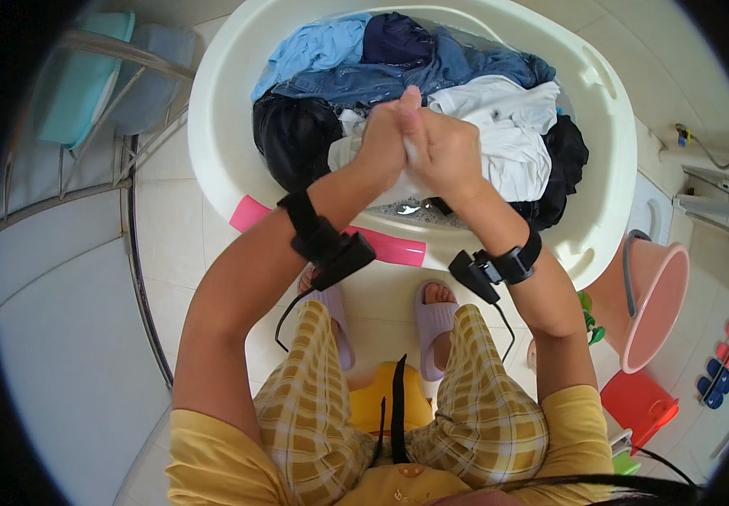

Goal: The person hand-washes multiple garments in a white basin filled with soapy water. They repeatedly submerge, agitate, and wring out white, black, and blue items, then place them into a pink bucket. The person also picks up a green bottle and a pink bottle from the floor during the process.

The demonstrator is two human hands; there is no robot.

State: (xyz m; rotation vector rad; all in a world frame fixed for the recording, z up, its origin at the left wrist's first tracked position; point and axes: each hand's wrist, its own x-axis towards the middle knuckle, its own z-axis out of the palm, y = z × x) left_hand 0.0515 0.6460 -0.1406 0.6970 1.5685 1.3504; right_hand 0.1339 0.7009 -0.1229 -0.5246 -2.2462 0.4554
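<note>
My left hand [385,142] and my right hand [450,152] are pressed together, fingers curled, above the middle of a white oval tub [219,136]. Both grip part of a white garment [513,158]; a little white fabric shows between the palms, and the rest is mostly covered by my hands. More of the white cloth spreads to the right over wet laundry. Blue denim [352,82] lies behind my hands, with a light blue cloth [320,47] and a dark navy cloth [397,39] beyond it. Black garments [295,139] bulge at the left. Sudsy water [412,212] shows near the front.
A pink strip [396,246] covers part of the tub's near rim. To the right stand a pink bucket [655,310] with a grey handle and a red container [636,405]. Basins [86,82] hang on a metal rack at left. Wrist devices [339,253] trail cables.
</note>
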